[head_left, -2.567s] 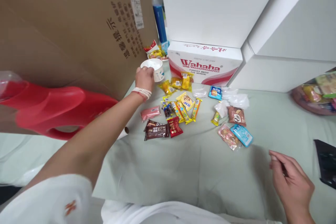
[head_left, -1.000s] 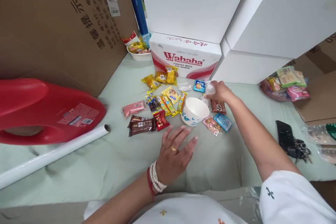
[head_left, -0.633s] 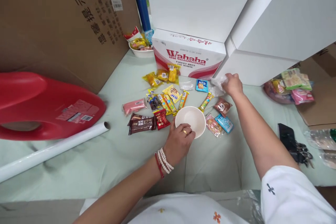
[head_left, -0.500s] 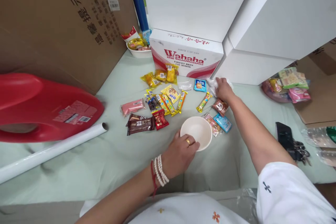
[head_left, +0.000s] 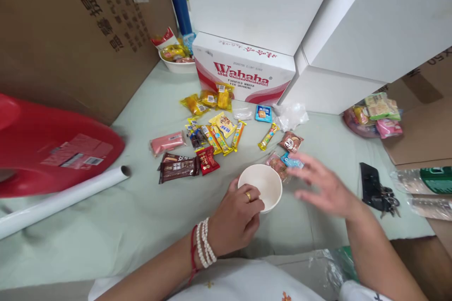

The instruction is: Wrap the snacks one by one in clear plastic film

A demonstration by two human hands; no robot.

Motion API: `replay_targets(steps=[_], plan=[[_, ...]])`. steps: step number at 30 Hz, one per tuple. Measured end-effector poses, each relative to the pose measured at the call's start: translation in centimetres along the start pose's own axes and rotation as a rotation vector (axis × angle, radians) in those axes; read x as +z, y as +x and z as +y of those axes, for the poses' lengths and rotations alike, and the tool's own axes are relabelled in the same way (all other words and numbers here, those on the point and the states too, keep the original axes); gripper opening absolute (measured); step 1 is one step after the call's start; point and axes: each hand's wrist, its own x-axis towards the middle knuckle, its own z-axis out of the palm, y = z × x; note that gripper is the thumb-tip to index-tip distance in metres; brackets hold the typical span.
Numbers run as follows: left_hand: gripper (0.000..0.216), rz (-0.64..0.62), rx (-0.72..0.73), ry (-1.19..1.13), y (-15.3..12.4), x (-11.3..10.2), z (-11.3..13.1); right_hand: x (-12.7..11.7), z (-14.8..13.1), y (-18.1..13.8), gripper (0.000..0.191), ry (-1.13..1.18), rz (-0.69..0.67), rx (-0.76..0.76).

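Observation:
My left hand (head_left: 236,216) grips the near rim of an empty white bowl (head_left: 260,182) that stands on the pale green cloth (head_left: 148,225). My right hand (head_left: 323,187) hovers just right of the bowl, fingers spread and smeared by motion, holding nothing. It is over a pink snack packet (head_left: 277,165) and a blue packet (head_left: 290,161). Several wrapped snacks lie beyond the bowl: chocolate bars (head_left: 178,169), a red packet (head_left: 207,160), yellow packets (head_left: 221,131), a pink bar (head_left: 166,143).
A red plastic stool (head_left: 52,150) and a white roll (head_left: 60,200) lie at left. A Wahaha box (head_left: 243,73), white boxes (head_left: 318,23) and a cardboard box (head_left: 70,33) stand behind. A second bowl of snacks (head_left: 174,56) sits at the back. Keys and a black case (head_left: 376,190) lie at right.
My left hand fetched the bowl from the back left, set it among the snacks and drew it nearer. My right hand came back from the clear wrappers by the Wahaha box.

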Motion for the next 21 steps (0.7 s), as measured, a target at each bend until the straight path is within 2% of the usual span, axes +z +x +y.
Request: replay_targets(steps=[1,3,6,8,10,12,15,17,19,21], plan=[[0.015,-0.014,0.025,-0.023,0.1,0.0,0.1,1.2,-1.5,-1.1,0.045,0.007,-0.060,-0.039],[0.020,-0.023,0.095,-0.050,0.4,0.1,0.4,3.2,-3.1,-3.1,0.033,0.007,-0.084,-0.041],[0.038,0.062,0.185,0.013,0.4,0.1,0.4,4.2,-2.3,-5.5,0.023,0.007,0.019,0.053],[0.042,0.138,0.172,0.069,-0.2,-0.2,0.0,3.3,0.2,-7.0,0.018,-0.050,0.178,0.205],[0.036,0.188,0.110,0.095,-1.4,-0.8,-0.9,1.7,3.9,-8.3,0.018,-0.175,0.369,0.438],[0.029,0.229,0.029,0.126,-3.2,-1.4,-2.2,-0.1,8.3,-9.0,0.025,-0.324,0.479,0.699],[0.024,0.250,-0.067,0.216,-7.1,-2.1,-4.4,-2.4,15.0,-8.3,0.033,-0.554,0.428,0.999],[0.024,0.249,-0.096,0.283,-10.2,-2.4,-5.7,-3.7,18.5,-7.3,0.037,-0.638,0.377,1.124],[0.024,0.249,-0.128,0.352,-13.3,-2.6,-6.8,-4.9,20.7,-6.7,0.040,-0.672,0.374,1.187],[0.024,0.259,-0.166,0.404,-16.2,-2.6,-7.5,-5.9,21.8,-6.7,0.041,-0.686,0.382,1.233]])
